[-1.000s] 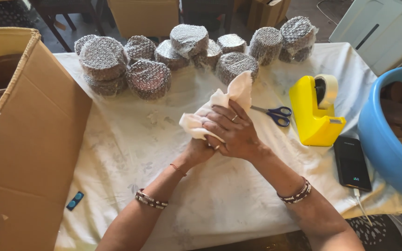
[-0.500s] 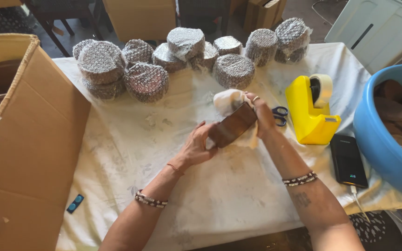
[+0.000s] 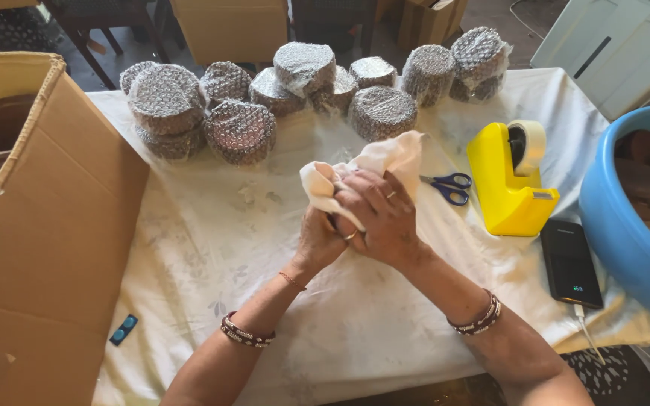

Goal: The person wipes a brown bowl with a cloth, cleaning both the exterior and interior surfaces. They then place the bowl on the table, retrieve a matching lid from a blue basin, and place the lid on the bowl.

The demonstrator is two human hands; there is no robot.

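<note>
Both my hands meet above the middle of the table, wrapped around a small object covered by a cream cloth (image 3: 389,156). My right hand (image 3: 378,214) lies on top with its fingers closed over the cloth. My left hand (image 3: 316,239) cups the bundle from below and the left. The object inside the cloth is hidden. Bracelets sit on both wrists.
Several bubble-wrapped round items (image 3: 241,129) line the far side of the white-clothed table (image 3: 212,248). Blue-handled scissors (image 3: 448,186), a yellow tape dispenser (image 3: 507,180) and a black phone (image 3: 570,262) lie right. A blue tub (image 3: 626,233) stands far right, an open cardboard box (image 3: 47,225) left.
Half a second ago a brown object showed between my hands; now the cloth covers it again and both hands are closed over the bundle.
</note>
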